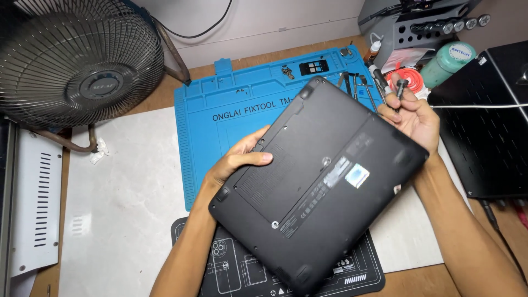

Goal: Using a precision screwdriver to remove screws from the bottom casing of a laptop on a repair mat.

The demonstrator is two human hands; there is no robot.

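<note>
A black laptop lies upside down and tilted, its bottom cover facing up over the blue work mat. My left hand grips its left edge, thumb on the cover. My right hand supports the far right corner from beneath and also holds a small screwdriver between the fingers, tip pointing up.
A black desk fan stands at the back left. Tools and tweezers lie at the blue mat's far edge. A green bottle and a grey tool holder stand at the back right, beside a black perforated panel. A dark printed mat lies near me.
</note>
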